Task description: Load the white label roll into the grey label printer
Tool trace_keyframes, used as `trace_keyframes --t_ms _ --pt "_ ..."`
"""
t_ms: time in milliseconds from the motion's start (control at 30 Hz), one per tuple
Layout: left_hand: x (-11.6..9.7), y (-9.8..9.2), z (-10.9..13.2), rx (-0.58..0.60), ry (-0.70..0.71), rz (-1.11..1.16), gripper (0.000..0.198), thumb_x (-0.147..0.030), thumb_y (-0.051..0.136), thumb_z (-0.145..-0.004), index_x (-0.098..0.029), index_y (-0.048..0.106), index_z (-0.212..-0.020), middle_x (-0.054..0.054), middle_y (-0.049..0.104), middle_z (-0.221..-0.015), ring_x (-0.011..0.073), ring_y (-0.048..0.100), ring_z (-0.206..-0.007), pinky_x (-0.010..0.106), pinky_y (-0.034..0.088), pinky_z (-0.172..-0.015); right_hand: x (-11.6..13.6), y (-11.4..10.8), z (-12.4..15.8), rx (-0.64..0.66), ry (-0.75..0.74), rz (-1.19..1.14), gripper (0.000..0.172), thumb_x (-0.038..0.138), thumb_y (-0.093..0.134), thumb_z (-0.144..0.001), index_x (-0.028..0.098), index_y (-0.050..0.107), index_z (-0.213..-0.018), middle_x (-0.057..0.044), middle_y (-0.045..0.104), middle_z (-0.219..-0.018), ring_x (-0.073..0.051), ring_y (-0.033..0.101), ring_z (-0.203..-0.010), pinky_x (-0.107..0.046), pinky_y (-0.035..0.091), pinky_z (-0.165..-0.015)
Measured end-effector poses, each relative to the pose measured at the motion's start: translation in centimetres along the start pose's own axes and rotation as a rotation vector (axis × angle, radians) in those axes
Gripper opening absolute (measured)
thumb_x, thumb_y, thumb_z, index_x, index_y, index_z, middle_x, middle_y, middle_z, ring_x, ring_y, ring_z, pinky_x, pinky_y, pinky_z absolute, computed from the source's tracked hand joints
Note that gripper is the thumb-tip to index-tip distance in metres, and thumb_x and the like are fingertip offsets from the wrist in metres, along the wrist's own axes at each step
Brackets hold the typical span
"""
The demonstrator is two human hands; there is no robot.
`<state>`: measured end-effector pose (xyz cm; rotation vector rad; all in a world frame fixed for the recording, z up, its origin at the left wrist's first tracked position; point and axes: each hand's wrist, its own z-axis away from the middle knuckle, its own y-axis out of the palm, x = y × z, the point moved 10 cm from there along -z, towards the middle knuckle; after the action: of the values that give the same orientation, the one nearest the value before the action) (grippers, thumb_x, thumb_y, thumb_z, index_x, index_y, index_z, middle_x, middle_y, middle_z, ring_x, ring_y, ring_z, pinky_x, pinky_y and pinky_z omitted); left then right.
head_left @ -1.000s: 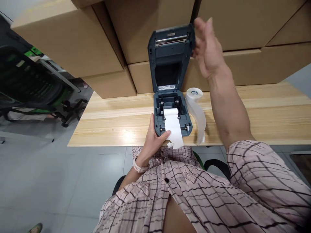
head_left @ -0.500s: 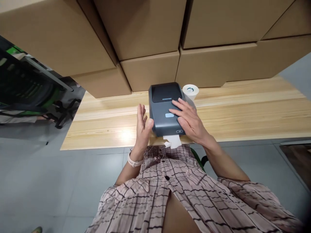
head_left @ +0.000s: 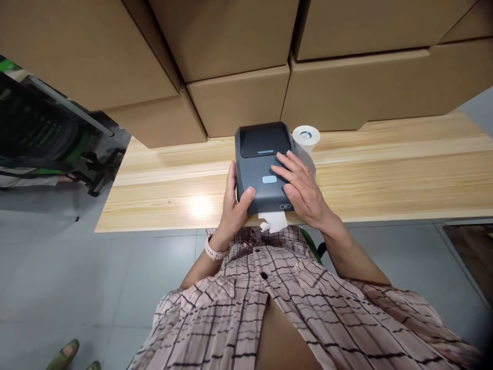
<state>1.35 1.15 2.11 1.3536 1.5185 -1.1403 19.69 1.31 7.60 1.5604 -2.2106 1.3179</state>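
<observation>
A closed printer (head_left: pixel 256 172) stands on a table (head_left: pixel 173 187). The left hand (head_left: pixel 234 209) lies along its left side, thumb on the top; the right hand (head_left: pixel 308 199) rests on the top at the right. Torn paper (head_left: pixel 276 221) protrudes from the front. A white roll (head_left: pixel 307 135) stands just beside the printer; stacked boxes (head_left: pixel 236 108) stand behind.

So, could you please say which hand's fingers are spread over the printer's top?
The right hand, beside the pale button; the left hand instead rests against the left side of the printer.
</observation>
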Motion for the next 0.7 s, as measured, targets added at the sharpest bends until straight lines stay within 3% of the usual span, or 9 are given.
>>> trace_keyframes --t_ms 100,167,233,333,433,567,633,700 --pt "-1.8 -1.0 3.5 -0.109 0.303 -0.284 0.071 -0.047 0.048 -0.11 -0.035 0.021 -0.175 0.007 0.026 -0.184 0.0311 0.026 -0.171 0.057 0.025 -0.139 -0.1 -0.1 -0.1 -0.019 0.007 -0.025 0.048 0.038 0.038 -0.116 0.039 0.053 -0.161 0.001 0.05 -0.173 -0.027 0.038 -0.166 -0.062 0.033 -0.136" --pt "-3.9 -0.5 7.6 -0.202 0.683 -0.512 0.072 -0.051 0.057 -0.104 -0.037 0.032 -0.17 0.005 0.035 -0.179 0.0311 0.027 -0.169 0.061 0.024 -0.139 -0.1 -0.2 -0.1 -0.03 0.001 -0.035 0.047 0.037 0.038 -0.116 0.037 0.056 -0.159 0.0 0.052 -0.172 -0.027 0.039 -0.166 -0.061 0.033 -0.136" --pt "-3.7 0.5 10.0 -0.256 0.809 -0.72 0.068 -0.049 0.074 -0.094 -0.038 0.049 -0.157 0.006 0.045 -0.171 0.032 0.024 -0.168 0.064 0.024 -0.138 -0.1 -0.2 -0.2 -0.035 -0.001 -0.038 0.046 0.036 0.038 -0.116 0.034 0.059 -0.156 -0.001 0.054 -0.17 -0.027 0.04 -0.165 -0.061 0.033 -0.136" --pt "-1.6 1.4 9.1 -0.244 0.661 -0.823 0.04 -0.047 0.084 -0.087 -0.039 0.072 -0.124 0.007 0.065 -0.145 0.0348 0.031 -0.161 0.068 0.014 -0.137 -0.1 -0.1 -0.3 -0.037 0.006 -0.032 0.045 0.037 0.038 -0.115 0.032 0.062 -0.153 -0.004 0.057 -0.168 -0.028 0.041 -0.164 -0.062 0.033 -0.136" --pt "0.5 1.6 6.8 -0.136 0.431 -0.649 0.008 -0.047 0.08 -0.09 -0.042 0.081 -0.096 0.005 0.075 -0.113 0.0352 0.05 -0.142 0.067 0.005 -0.137 -0.2 -0.1 -0.3 -0.041 0.028 -0.034 0.044 0.038 0.038 -0.115 0.032 0.062 -0.151 -0.005 0.059 -0.166 -0.027 0.042 -0.164 -0.062 0.035 -0.135" --pt "1.8 1.7 5.9 -0.036 0.255 -0.498 0.018 -0.051 0.069 -0.096 -0.043 0.082 -0.087 0.006 0.077 -0.101 0.0353 0.058 -0.124 0.068 0.011 -0.134 -0.1 -0.3 -0.4 -0.001 0.038 0.0 0.041 0.04 0.039 -0.115 0.03 0.07 -0.139 -0.006 0.06 -0.164 -0.028 0.044 -0.163 -0.062 0.038 -0.133" --pt "1.3 1.4 6.4 -0.034 0.275 -0.515 0.02 -0.055 0.069 -0.095 -0.042 0.082 -0.088 0.006 0.077 -0.104 0.0351 0.058 -0.124 0.065 0.014 -0.133 0.3 -0.4 -0.4 0.042 0.018 0.068 0.039 0.043 0.042 -0.114 0.031 0.074 -0.133 -0.004 0.059 -0.166 -0.03 0.046 -0.162 -0.062 0.036 -0.133" --pt "-0.2 1.0 7.1 -0.057 0.386 -0.536 0.025 -0.062 0.07 -0.093 -0.041 0.082 -0.098 0.006 0.077 -0.112 0.0355 0.056 -0.127 0.062 0.016 -0.133 0.5 -0.6 -0.6 0.068 0.002 0.157 0.037 0.049 0.046 -0.113 0.035 0.075 -0.132 -0.002 0.058 -0.167 -0.032 0.044 -0.163 -0.066 0.028 -0.135"
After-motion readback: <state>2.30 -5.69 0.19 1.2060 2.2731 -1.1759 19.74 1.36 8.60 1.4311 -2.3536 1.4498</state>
